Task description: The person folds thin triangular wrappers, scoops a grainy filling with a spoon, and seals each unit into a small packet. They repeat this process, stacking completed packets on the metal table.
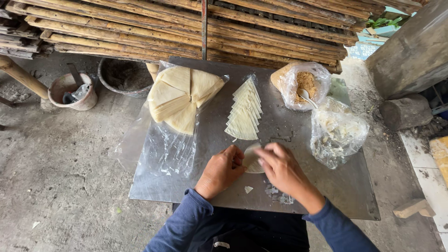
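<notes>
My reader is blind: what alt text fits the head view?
Both hands, left hand and right hand, fold a pale wrapper on a metal tray. Behind lie a row of wedge wrappers, a stack of wrappers on plastic, and two bags of filling.

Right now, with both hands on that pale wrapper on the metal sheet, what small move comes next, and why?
Probably finish folding the wrapper and lay it at the near end of the row of folded pieces. Both the left hand and right hand pinch it, and the row ends just beyond them.
</notes>
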